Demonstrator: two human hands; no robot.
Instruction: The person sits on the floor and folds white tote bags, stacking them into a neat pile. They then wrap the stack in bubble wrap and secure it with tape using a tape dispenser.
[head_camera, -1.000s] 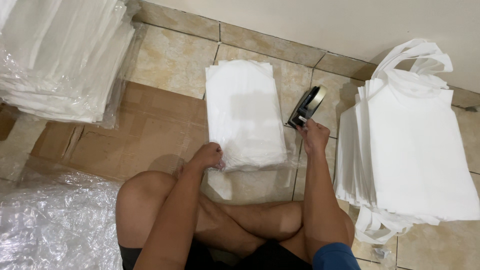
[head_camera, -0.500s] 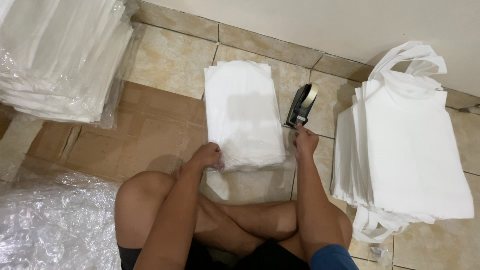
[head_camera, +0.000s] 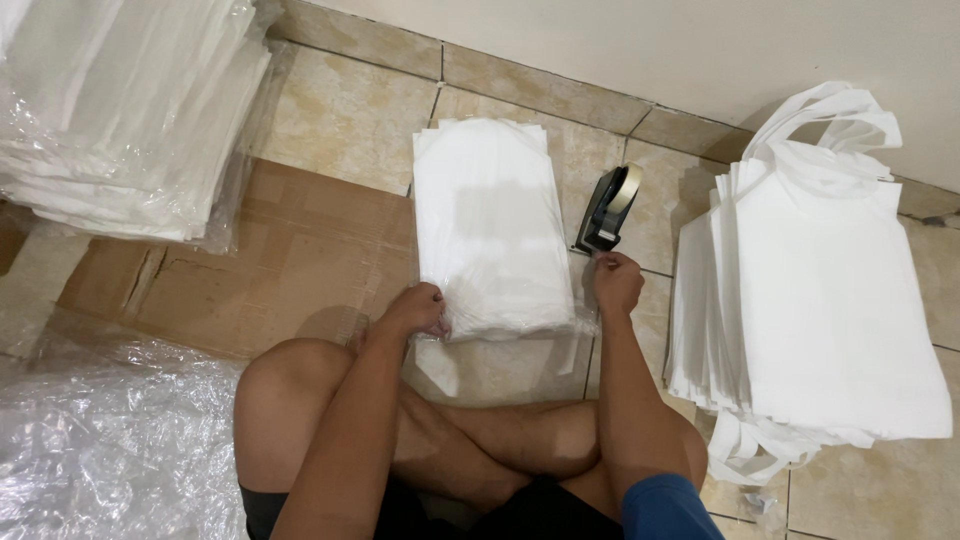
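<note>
Starting at far left, a wrapped stack of bags (head_camera: 120, 110) lies above loose plastic sheeting (head_camera: 100, 450) and flat cardboard (head_camera: 260, 260). Your left hand (head_camera: 418, 310) presses, fingers curled, on the near corner of the wrapped bundle (head_camera: 495, 225). Your right hand (head_camera: 617, 282) pinches tape just below the tape dispenser (head_camera: 606, 210). A pile of white bags (head_camera: 830, 290) lies rightmost.

I sit cross-legged on a beige tiled floor (head_camera: 345, 120). A flattened sheet of brown cardboard (head_camera: 270, 260) lies on the tiles to my left. Straight ahead, a plastic-wrapped bundle of white bags (head_camera: 495, 225) rests on the floor, with a tape dispenser (head_camera: 608, 208) just beside it. A stack of white bags with handles (head_camera: 815, 290) lies to my right, wrapped stacks (head_camera: 115, 100) sit at far left, and crumpled clear plastic (head_camera: 100, 450) lies near my knee.
</note>
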